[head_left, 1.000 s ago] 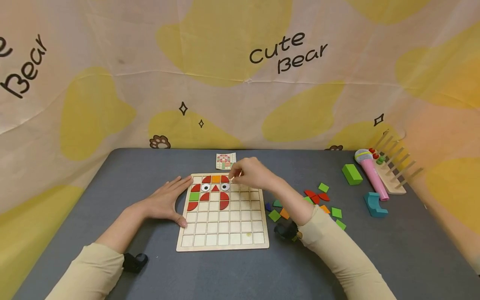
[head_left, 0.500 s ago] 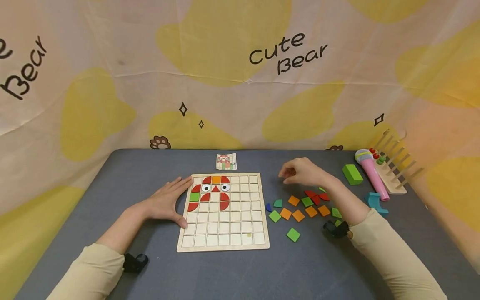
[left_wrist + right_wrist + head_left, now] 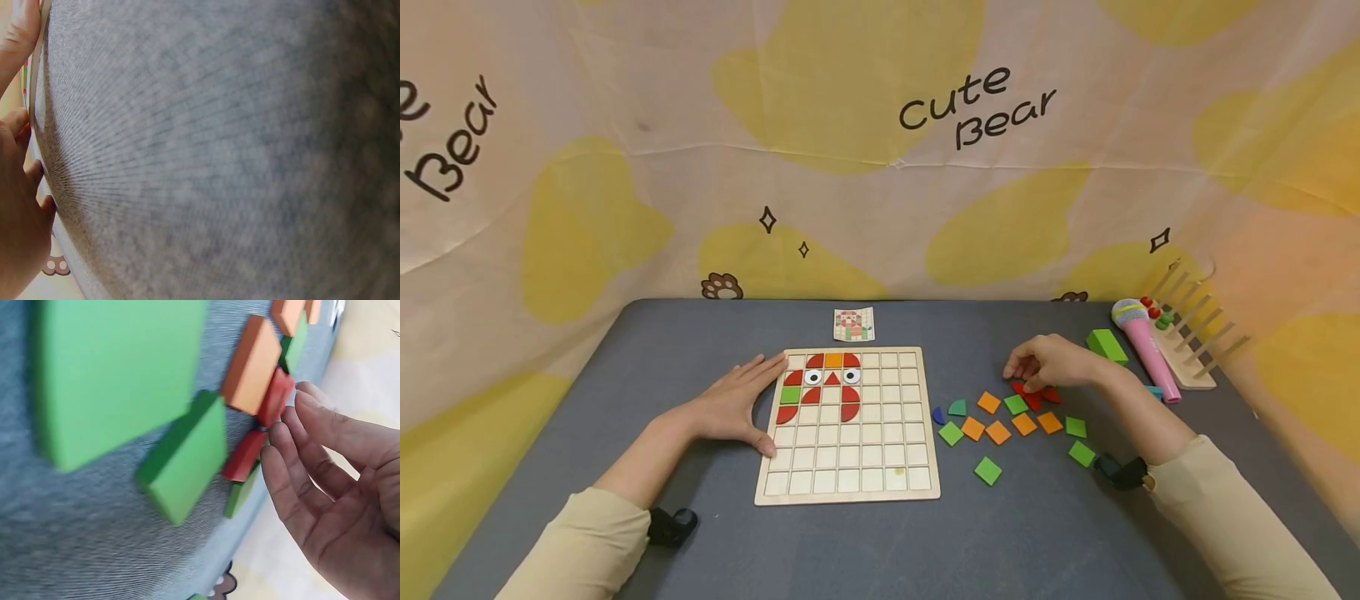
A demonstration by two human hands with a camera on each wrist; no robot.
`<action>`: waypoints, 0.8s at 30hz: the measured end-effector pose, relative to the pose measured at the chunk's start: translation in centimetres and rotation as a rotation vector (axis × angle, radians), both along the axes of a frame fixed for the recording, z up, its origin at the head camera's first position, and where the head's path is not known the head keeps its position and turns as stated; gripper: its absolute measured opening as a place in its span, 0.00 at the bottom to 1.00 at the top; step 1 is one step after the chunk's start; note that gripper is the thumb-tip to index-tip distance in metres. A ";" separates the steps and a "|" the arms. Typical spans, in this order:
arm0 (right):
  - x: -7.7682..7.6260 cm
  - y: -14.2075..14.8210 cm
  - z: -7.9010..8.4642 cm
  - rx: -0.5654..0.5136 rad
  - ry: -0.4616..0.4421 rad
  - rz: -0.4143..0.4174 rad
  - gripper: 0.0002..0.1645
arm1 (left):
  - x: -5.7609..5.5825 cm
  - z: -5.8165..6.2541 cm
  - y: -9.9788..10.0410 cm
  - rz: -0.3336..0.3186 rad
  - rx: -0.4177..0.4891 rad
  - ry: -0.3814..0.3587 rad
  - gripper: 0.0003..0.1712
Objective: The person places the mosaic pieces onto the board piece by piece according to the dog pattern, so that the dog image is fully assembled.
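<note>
A wooden grid board (image 3: 850, 502) lies on the grey table. In its upper left cells sit red curved tiles, a red triangle, an orange square (image 3: 834, 360), a green square and two eye tiles (image 3: 813, 377). My left hand (image 3: 726, 407) rests along the board's left edge, fingers stretched and thumb spread; the left wrist view catches only part of it (image 3: 22, 206). Off to the right, my right hand (image 3: 1056, 364) hovers over the loose red tiles (image 3: 1032, 401), partly covering them. Its fingers are loosely bent, with a gap to the thumb and nothing between them in the right wrist view.
Orange (image 3: 997, 432) and green squares (image 3: 988, 472) lie scattered right of the board, near small teal and blue pieces. A picture card (image 3: 853, 324) lies behind it. Farther right are a green block (image 3: 1107, 346), a pink toy microphone (image 3: 1152, 354) and a pegged wooden stand (image 3: 1195, 371).
My right hand has left the top of the board and travelled right to the loose red tiles. My left hand has stayed at the board's edge.
</note>
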State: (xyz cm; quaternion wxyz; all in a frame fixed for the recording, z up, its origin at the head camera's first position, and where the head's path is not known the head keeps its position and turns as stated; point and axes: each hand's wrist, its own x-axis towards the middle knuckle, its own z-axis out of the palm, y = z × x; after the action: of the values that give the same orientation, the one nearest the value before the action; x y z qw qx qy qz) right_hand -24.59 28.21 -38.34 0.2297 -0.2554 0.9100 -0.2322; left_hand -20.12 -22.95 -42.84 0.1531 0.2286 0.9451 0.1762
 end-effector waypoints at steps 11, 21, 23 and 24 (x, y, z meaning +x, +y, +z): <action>0.2 0.4 -0.8 -0.015 0.030 -0.004 0.12 | 0.1 0.0 0.1 -0.003 0.002 0.004 0.81; 0.4 0.1 -0.7 -0.024 0.039 -0.001 0.11 | 0.2 0.2 0.2 0.001 0.001 -0.003 0.80; 0.4 0.0 -0.7 -0.021 0.054 0.001 0.11 | 0.2 0.1 0.1 0.001 0.000 -0.002 0.80; 0.5 0.0 -0.7 -0.020 0.060 0.000 0.11 | 0.2 0.1 0.1 0.001 0.000 -0.002 0.80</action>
State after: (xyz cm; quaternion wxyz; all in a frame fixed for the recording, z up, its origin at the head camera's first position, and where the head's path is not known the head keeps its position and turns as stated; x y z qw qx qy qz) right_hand -24.14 28.19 -39.05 0.1996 -0.2649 0.9141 -0.2334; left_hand -19.91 -22.82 -42.70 0.1539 0.2277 0.9451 0.1766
